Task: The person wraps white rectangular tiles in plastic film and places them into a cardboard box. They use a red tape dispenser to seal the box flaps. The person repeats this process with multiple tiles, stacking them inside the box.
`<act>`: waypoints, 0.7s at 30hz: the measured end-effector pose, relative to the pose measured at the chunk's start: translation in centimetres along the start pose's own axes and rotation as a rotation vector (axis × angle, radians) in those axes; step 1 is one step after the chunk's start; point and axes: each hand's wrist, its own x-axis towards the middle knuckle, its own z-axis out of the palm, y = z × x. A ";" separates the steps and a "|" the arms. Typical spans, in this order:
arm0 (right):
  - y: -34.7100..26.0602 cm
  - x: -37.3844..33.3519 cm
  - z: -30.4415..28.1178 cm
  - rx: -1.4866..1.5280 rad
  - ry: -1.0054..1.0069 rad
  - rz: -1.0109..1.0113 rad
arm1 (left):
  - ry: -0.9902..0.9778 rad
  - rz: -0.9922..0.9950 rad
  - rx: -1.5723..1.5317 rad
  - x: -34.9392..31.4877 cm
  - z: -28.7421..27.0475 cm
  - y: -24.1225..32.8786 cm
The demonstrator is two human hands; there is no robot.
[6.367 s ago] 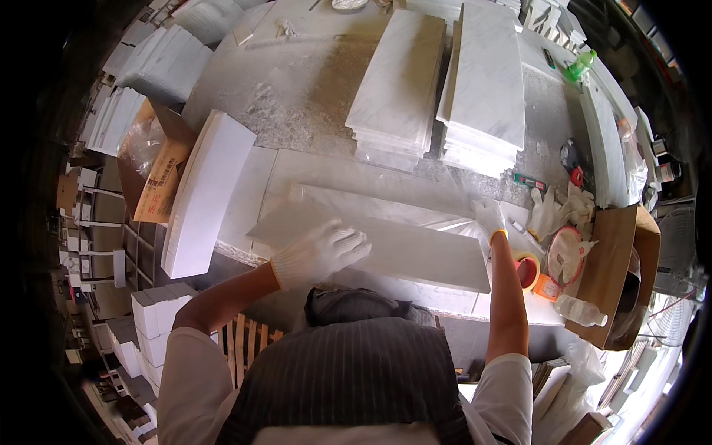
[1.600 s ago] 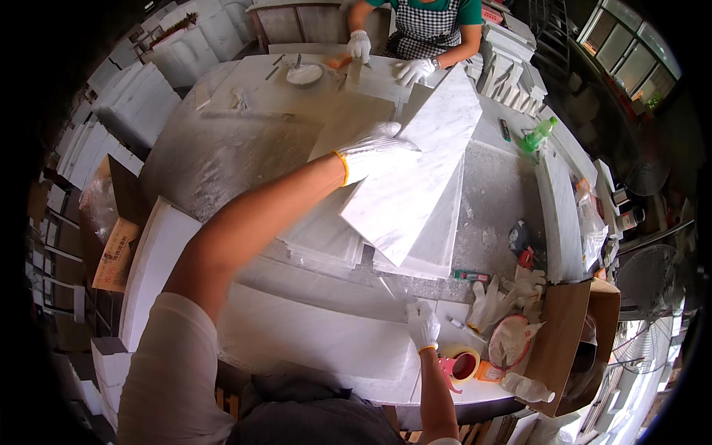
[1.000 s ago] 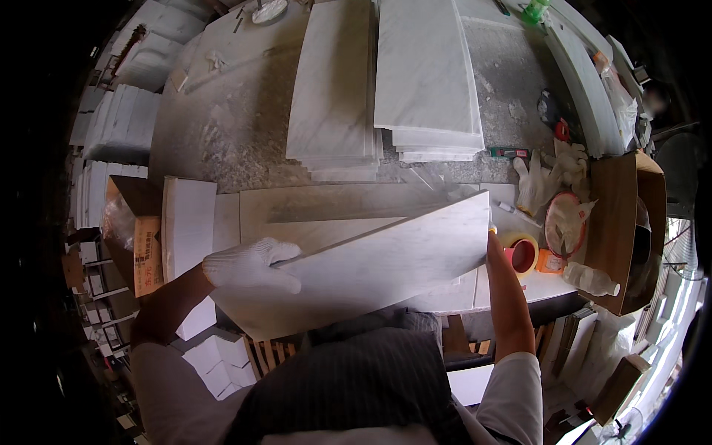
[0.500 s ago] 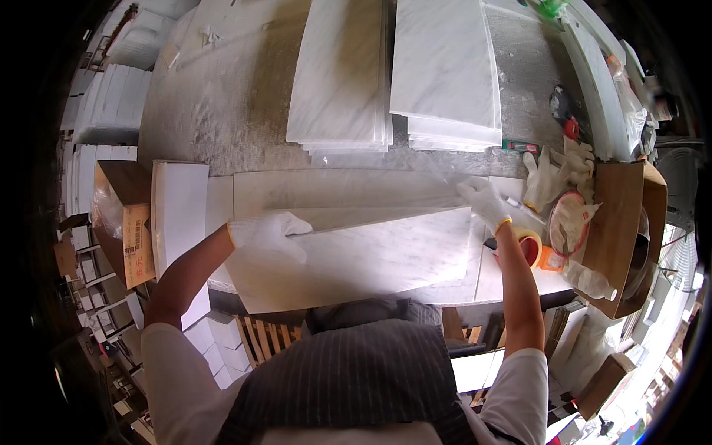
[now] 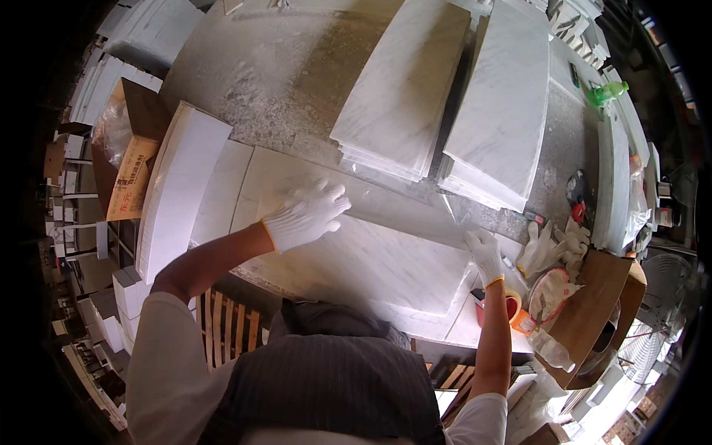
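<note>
A white, grey-veined marble slab (image 5: pixel 400 267) lies along the near edge of the bench, in front of me. My left hand (image 5: pixel 308 213), in a white knitted glove, is over its far left part with fingers spread, holding nothing; whether it touches the stone I cannot tell. My right hand (image 5: pixel 485 256), gloved likewise, is at the slab's far right corner with its fingers drawn together. Whatever they hold is too small to make out. Just beyond them shows a shiny, see-through film (image 5: pixel 456 210).
Two stacks of marble slabs, a left stack (image 5: pixel 404 93) and a right stack (image 5: pixel 504 111), stand farther back. Spare gloves (image 5: pixel 552 248), a tape roll (image 5: pixel 513 305), a plastic bottle (image 5: pixel 552 350) and an open carton (image 5: pixel 586 315) crowd the right. White boards (image 5: pixel 182 189) and another carton (image 5: pixel 133 163) stand left.
The slab, raised at an angle before, now lies flatter. My left hand has let go of its far edge and spread its fingers. The whole view has turned.
</note>
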 end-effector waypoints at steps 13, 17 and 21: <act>1.3 0.6 0.0 -0.086 0.016 -0.010 | 0.292 0.062 -0.111 5.7 7.4 11.4; 2.5 1.2 -0.4 -0.088 0.006 -0.064 | 0.239 0.089 -0.112 5.8 7.5 11.5; 1.4 1.0 0.1 -0.100 -0.004 -0.056 | 0.255 0.017 -0.111 5.3 8.3 11.8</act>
